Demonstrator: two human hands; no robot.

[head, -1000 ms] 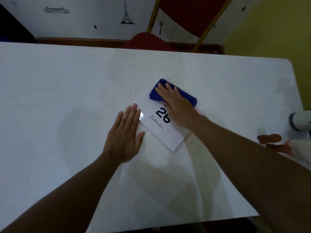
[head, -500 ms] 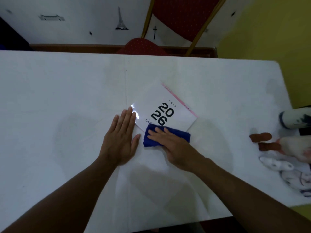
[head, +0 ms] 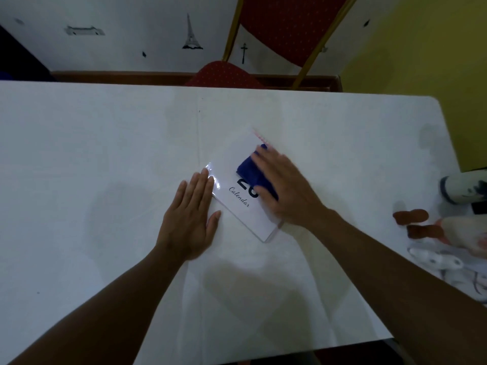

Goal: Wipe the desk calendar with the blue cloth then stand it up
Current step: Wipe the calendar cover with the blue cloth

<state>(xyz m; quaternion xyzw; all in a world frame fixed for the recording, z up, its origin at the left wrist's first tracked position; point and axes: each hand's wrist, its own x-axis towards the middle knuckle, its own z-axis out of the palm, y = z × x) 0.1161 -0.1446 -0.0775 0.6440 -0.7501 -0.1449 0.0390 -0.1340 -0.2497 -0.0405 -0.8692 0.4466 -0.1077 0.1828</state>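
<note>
A: Where is the white desk calendar with black lettering (head: 238, 192) right now?

B: Lying flat on the white cloth-covered surface (head: 105, 143), near the middle, turned at an angle so one corner points toward the person. The word "Calendar" and part of a large black number show on its face.

A: And the dark blue folded cloth (head: 250, 171)?

B: On top of the calendar, over its far half, covering most of the number. The right hand (head: 287, 188) lies across it, palm down, pressing it onto the calendar. Its fingers (head: 263, 156) are spread flat over the cloth rather than curled around it; the hand is blurred, so I cannot tell more about the hold than that.

A: What about the other hand?

B: The left hand (head: 191, 219) is flat on the surface just beside the calendar's left edge, fingers (head: 200, 185) straight, together and open, gripping nothing. The fingertips touch or slightly overlap the calendar's glossy left corner.

A: Anything else around?

B: A red padded chair with a gold frame (head: 276, 30) stands beyond the far edge. At the right edge of the surface, well apart from the calendar, are a white cylindrical container (head: 463, 189) and some soft toys (head: 448, 233).
</note>
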